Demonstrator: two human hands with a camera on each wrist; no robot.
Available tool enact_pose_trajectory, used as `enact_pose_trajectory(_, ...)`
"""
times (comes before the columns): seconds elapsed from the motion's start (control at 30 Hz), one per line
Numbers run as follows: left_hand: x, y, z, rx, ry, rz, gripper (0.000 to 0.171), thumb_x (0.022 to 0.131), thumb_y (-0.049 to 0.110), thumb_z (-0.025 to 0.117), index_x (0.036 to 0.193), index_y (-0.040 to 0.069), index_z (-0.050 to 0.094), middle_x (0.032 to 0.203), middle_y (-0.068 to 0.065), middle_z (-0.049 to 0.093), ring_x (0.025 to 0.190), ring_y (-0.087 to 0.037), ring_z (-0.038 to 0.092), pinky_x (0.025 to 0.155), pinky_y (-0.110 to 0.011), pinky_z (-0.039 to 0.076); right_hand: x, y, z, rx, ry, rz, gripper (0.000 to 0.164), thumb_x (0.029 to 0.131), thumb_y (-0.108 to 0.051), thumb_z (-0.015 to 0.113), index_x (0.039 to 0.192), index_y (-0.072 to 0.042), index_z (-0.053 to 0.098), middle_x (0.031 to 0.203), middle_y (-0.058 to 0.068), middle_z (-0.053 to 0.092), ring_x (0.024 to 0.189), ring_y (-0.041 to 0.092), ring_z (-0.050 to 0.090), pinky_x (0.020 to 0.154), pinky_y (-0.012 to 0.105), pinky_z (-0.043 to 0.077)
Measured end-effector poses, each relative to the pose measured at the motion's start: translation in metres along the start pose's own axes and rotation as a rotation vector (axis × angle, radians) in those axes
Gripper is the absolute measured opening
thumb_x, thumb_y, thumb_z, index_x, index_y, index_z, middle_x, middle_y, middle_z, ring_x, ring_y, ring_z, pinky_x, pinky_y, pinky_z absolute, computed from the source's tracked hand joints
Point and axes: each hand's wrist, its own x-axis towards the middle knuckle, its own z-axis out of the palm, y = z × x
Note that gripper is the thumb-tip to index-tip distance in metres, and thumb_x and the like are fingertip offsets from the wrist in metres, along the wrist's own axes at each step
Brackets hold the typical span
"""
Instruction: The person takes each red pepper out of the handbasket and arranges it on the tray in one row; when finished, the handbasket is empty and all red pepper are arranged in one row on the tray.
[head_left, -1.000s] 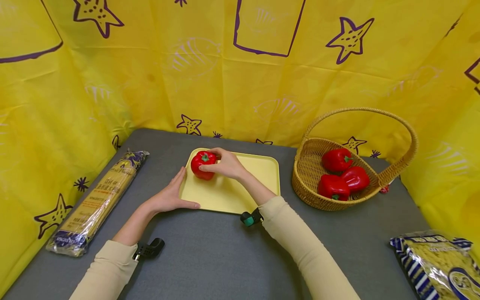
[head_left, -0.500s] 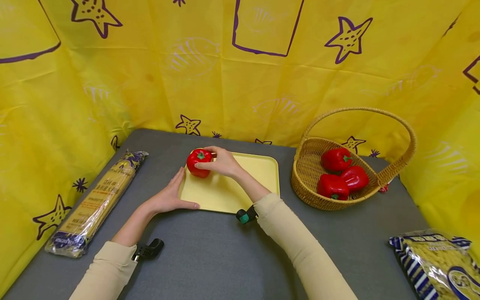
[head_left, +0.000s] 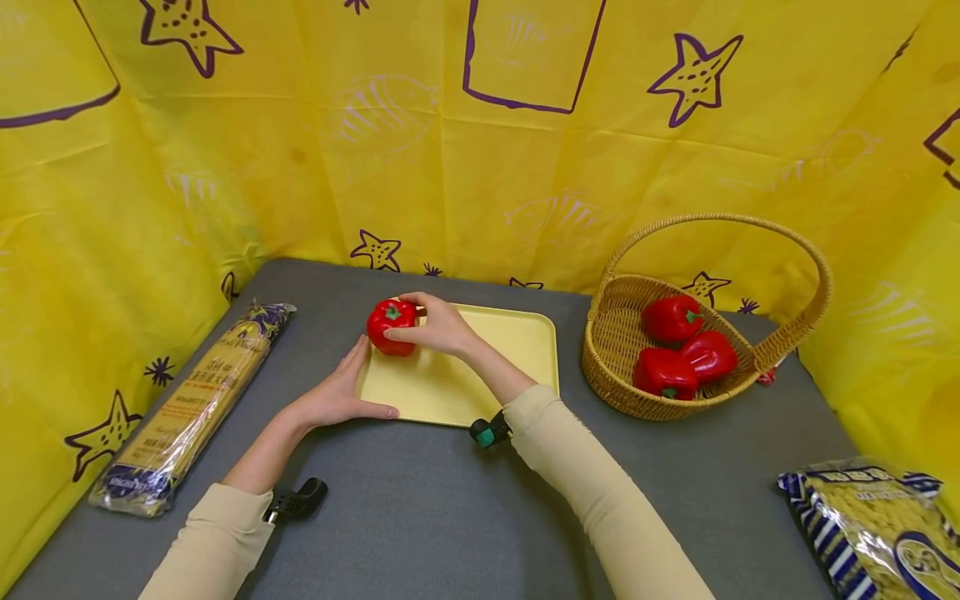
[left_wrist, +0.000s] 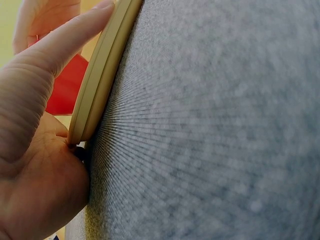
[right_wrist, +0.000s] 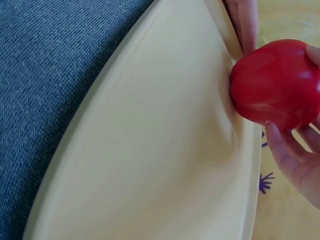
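Note:
In the head view my right hand (head_left: pixel 442 327) grips a red bell pepper (head_left: pixel 391 327) with a green stem, thumb on the near side and fingers behind. The pepper stands over the far left corner of a pale yellow tray (head_left: pixel 480 375). Along the tray's left side lie the straight fingers of my left hand (head_left: pixel 341 392), its thumb stretched out at the front edge. From the left wrist, the thumb (left_wrist: pixel 65 37) touches the tray rim (left_wrist: pixel 100 75). The right wrist view has the pepper (right_wrist: pixel 275 85) between thumb and fingertips, close over the tray's edge.
On the right stands a wicker basket (head_left: pixel 622 392) with a tall handle, holding several red bell peppers (head_left: pixel 673 318). A long spaghetti packet (head_left: pixel 198 408) lies at the left and a pasta bag (head_left: pixel 873 529) at the front right. Behind the grey table hangs a yellow cloth (head_left: pixel 450 183).
My right hand has moved a little left with the pepper, toward the tray's far left corner. The left hand keeps its place at the tray.

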Motion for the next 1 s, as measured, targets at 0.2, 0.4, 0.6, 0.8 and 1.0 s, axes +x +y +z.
enact_pose_trajectory(0.2,0.0,0.0,0.001,-0.001,0.005,0.01,0.129,0.074,0.043,0.084,0.155,0.005,-0.01,0.16,-0.021,-0.014,0.145,-0.041,-0.007,0.11,-0.066,0.009,-0.001,-0.001,0.001,0.006,0.005,-0.003,0.067,0.085,-0.037,0.076,0.14,-0.01,0.05,0.132,0.006,0.057,0.116,0.02,0.055,0.088,0.028,0.05)
enact_pose_trajectory(0.4,0.0,0.0,0.001,0.0,0.006,0.005,0.129,0.074,0.043,0.084,0.155,0.005,-0.01,0.16,-0.021,-0.014,0.145,-0.04,-0.007,0.11,-0.066,0.008,-0.003,-0.002,0.001,-0.004,0.005,0.007,0.07,0.083,-0.038,0.077,0.141,-0.01,0.048,0.133,0.006,0.056,0.116,0.021,0.055,0.089,0.03,0.05)
enact_pose_trajectory(0.6,0.0,0.0,0.0,-0.001,0.002,0.013,0.129,0.074,0.043,0.084,0.155,0.007,-0.011,0.159,-0.021,-0.015,0.145,-0.041,-0.007,0.109,-0.067,0.009,-0.004,-0.001,0.0,-0.006,0.006,0.007,0.071,0.083,-0.038,0.077,0.142,-0.011,0.048,0.134,0.006,0.055,0.116,0.021,0.054,0.089,0.03,0.05)
enact_pose_trajectory(0.8,0.001,0.0,0.0,0.012,0.0,0.01,0.129,0.075,0.044,0.083,0.155,0.008,-0.011,0.16,-0.021,-0.015,0.145,-0.041,-0.006,0.109,-0.068,0.01,-0.007,0.0,-0.003,0.027,0.019,0.005,0.073,0.082,-0.038,0.078,0.142,-0.011,0.047,0.137,0.005,0.053,0.119,0.022,0.053,0.091,0.033,0.05)
enact_pose_trajectory(1.0,0.001,-0.001,0.001,0.018,-0.001,-0.002,0.13,0.074,0.047,0.082,0.155,0.007,-0.011,0.16,-0.021,-0.014,0.145,-0.042,-0.005,0.109,-0.068,0.01,-0.014,0.002,-0.007,0.04,0.06,0.012,0.072,0.081,-0.041,0.078,0.141,-0.013,0.049,0.139,0.002,0.053,0.122,0.025,0.051,0.093,0.037,0.048)
